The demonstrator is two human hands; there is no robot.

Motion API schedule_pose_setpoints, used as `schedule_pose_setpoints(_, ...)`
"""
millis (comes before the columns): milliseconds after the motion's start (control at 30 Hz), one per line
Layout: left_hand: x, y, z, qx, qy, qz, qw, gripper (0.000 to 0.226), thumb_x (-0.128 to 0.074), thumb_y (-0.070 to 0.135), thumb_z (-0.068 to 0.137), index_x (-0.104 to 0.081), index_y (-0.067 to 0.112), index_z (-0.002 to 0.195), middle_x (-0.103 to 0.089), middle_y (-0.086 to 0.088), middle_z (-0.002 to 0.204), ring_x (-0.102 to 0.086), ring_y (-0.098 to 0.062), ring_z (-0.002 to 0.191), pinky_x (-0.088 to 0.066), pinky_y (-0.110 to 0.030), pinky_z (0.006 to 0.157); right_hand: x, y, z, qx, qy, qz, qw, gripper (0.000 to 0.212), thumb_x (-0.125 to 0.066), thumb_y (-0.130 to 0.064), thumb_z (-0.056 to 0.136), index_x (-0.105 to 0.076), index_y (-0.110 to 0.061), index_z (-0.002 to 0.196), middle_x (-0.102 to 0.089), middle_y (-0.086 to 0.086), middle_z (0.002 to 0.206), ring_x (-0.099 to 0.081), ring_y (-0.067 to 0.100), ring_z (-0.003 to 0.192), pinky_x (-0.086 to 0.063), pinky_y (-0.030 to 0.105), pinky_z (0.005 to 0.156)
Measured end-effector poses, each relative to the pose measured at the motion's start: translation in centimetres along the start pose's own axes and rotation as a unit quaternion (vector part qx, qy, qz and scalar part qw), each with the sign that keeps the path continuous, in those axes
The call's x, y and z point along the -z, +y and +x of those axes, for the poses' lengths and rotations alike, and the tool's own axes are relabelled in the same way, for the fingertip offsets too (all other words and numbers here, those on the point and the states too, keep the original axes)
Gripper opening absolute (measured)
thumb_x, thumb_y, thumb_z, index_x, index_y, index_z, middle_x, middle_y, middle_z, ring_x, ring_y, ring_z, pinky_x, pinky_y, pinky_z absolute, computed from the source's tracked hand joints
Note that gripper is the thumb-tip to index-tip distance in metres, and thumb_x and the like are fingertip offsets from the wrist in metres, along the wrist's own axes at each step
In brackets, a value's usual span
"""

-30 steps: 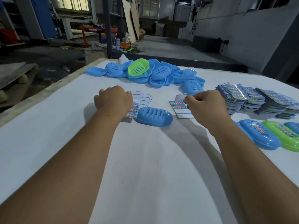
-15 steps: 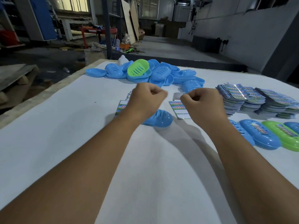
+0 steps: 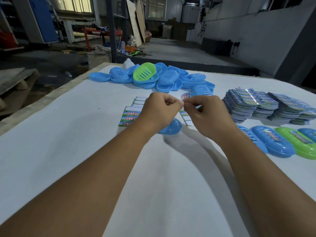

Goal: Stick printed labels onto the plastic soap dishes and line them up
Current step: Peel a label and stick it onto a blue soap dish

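I see the wide white-covered table (image 3: pixel 51 159) filling most of my view, both bare forearms reaching across it. At its far edge lies the loose heap of blue oval plastic soap dishes (image 3: pixel 169 79) with one green slotted dish (image 3: pixel 145 71) tilted on top. To the right sit the thick stacks of printed label sheets (image 3: pixel 266 105), and just in front of them the row of labelled dishes (image 3: pixel 280 142), blue, green, blue, touching side by side. Near the middle of the table rests a single blue soap dish (image 3: pixel 172 128), mostly hidden behind my left wrist. A partly used label sheet (image 3: pixel 130 116) lies flat just left of it; a second sheet (image 3: pixel 187 118) lies just right of it, under my right hand.

A second ago my left hand (image 3: pixel 159 110) was resting on the left sheet; it has since come across to the centre and now meets my right hand (image 3: pixel 207 115) above the dish. Both hands have their fingers curled, and their fingertips pinch a small printed label (image 3: pixel 185 97) between them, its free end curling upward. The right hand has lifted slightly from the sheet it was pressing
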State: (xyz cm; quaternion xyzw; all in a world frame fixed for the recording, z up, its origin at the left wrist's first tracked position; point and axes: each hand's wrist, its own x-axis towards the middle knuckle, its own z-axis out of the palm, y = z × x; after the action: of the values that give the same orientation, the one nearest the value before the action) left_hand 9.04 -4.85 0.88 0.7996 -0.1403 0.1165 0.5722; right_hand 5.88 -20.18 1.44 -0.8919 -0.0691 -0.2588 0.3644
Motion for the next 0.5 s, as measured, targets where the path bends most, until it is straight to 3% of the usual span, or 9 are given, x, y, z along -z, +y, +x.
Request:
schedule_pose_setpoints(100,0.1,-0.3,0.3,-0.007,0.004,0.008,1.0,0.014,-0.075,0.033,0.085,-0.074,0.02,0.079,-0.064,0.014,0.058,-0.055,0.002,0.055,-0.047,-0.018,0.059,0.1,0.1,0.2,-0.014,0.018,-0.013,1.0,0.019,-0.061,-0.026,0.094,-0.079,-0.027,0.09,-0.067,-0.026,0.076,-0.06,-0.005,0.065,-0.047,0.022,0.066)
schedule_pose_setpoints(233,-0.1,-0.4,0.3,-0.012,-0.02,-0.001,1.0,0.014,-0.073,0.03,0.084,-0.071,0.02,0.074,-0.057,0.017,0.05,-0.049,0.002,0.046,-0.038,-0.011,0.046,0.6,0.6,0.7,-0.075,0.061,-0.013,0.995,0.018,-0.065,-0.033,0.09,-0.079,-0.026,0.083,-0.07,-0.019,0.072,-0.066,0.005,0.077,-0.049,0.023,0.068)
schedule_pose_setpoints(367,0.0,-0.5,0.3,-0.016,-0.022,0.014,1.0,0.014,-0.07,0.031,0.082,-0.071,0.021,0.071,-0.058,0.016,0.05,-0.05,0.002,0.046,-0.036,-0.01,0.044,0.7,0.9,0.8,-0.107,0.052,0.01,0.993,0.025,-0.068,-0.036,0.088,-0.071,-0.025,0.066,-0.068,-0.014,0.061,-0.054,0.002,0.054,-0.042,0.022,0.054)
schedule_pose_setpoints(500,1.3,-0.5,0.7,0.012,0.002,0.08,0.997,0.025,-0.069,0.036,0.08,-0.071,0.014,0.068,-0.055,0.012,0.045,-0.047,-0.002,0.042,-0.036,-0.016,0.044,0.5,0.4,0.7,-0.131,0.018,0.099,0.986,0.02,-0.072,-0.034,0.084,-0.075,-0.022,0.068,-0.058,-0.001,0.057,-0.046,0.012,0.057,-0.039,0.027,0.054)
